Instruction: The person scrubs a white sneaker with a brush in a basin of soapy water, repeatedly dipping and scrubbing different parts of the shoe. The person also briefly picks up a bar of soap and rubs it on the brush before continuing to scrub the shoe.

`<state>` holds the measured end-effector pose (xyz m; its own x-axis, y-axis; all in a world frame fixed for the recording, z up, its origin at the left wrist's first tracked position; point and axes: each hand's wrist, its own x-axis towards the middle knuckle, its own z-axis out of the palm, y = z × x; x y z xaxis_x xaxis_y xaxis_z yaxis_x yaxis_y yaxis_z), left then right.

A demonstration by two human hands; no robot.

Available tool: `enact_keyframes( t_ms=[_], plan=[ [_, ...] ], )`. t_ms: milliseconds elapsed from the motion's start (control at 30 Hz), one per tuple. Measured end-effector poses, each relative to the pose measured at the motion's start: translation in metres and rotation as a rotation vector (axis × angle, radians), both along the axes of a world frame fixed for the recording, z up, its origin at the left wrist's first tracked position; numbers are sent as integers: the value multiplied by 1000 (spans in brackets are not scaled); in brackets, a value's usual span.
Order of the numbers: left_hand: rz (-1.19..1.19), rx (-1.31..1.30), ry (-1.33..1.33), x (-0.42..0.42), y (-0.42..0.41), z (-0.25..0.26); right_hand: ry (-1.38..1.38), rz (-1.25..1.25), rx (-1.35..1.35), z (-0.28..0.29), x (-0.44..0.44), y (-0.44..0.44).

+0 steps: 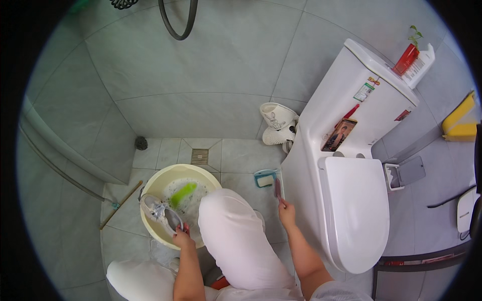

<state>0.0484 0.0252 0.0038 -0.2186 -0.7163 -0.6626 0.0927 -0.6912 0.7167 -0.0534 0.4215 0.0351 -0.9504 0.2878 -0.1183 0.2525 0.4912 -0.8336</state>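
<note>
My left hand grips the heel end of a light-coloured lace-up shoe, which lies tilted over the left side of a pale yellow basin. Foamy water and a bright green object, possibly a brush, are inside the basin. On the right, my right hand holds a purplish-pink brush by its handle. The brush's far end is beside a blue soap dish with a pale bar of soap in it, on the tiled floor.
A white toilet stands close on the right. Behind the basin is a floor drain; a dark scouring ball lies near the wall corner. A thin wooden stick lies left of the basin. White shoes lean by the toilet base.
</note>
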Motion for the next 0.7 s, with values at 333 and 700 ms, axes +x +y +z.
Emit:
enact_keyframes(
  t_ms=[333,700],
  plan=[
    [-13,-18,-45,6,-2,-19,-117,193,564,-81,-34,-13],
    [-121,-101,-142,7,-4,-9,-200,255,632,-106,-48,-17]
  ],
)
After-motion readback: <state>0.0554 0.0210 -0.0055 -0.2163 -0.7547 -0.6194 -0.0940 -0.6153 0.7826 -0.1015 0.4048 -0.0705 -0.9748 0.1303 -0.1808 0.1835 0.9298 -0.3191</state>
